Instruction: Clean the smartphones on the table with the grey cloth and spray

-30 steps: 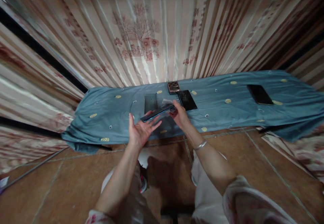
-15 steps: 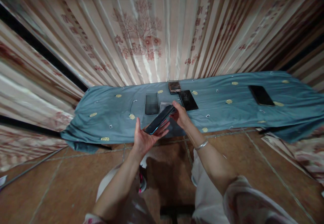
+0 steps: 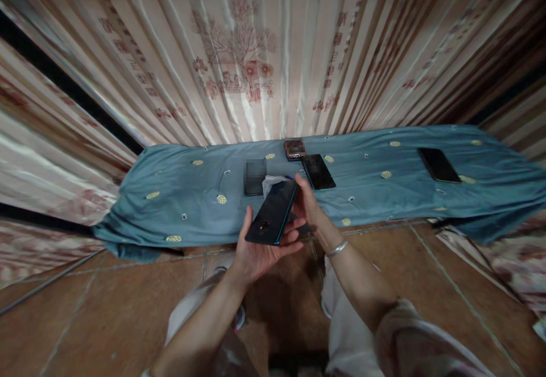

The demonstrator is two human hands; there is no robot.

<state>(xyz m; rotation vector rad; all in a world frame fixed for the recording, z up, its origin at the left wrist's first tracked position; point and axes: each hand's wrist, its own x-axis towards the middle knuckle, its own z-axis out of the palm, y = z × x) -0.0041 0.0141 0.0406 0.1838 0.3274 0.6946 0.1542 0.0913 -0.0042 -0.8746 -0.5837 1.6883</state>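
A dark smartphone (image 3: 273, 212) with a blue edge is held between my two hands, its back and camera facing up. My left hand (image 3: 260, 257) supports the lower end from underneath, thumb along the left side and fingertips showing past the right. My right hand (image 3: 307, 202) grips the upper right end, with its thumb at the corner. A crumpled white piece, perhaps a tissue or cloth (image 3: 273, 182), shows behind the phone's upper edge; I cannot tell whether my fingers hold it.
On the blue cloth-covered bench (image 3: 191, 195) lie a dark flat device (image 3: 255, 181), a small brownish item (image 3: 294, 149), partly pixelated, a black device (image 3: 319, 172) and another black phone (image 3: 439, 165) at the right. A patterned curtain (image 3: 307, 53) hangs behind.
The phone has turned so that its back now faces me, and it has come slightly nearer. My left hand has shifted right and down with it. More of the white piece shows.
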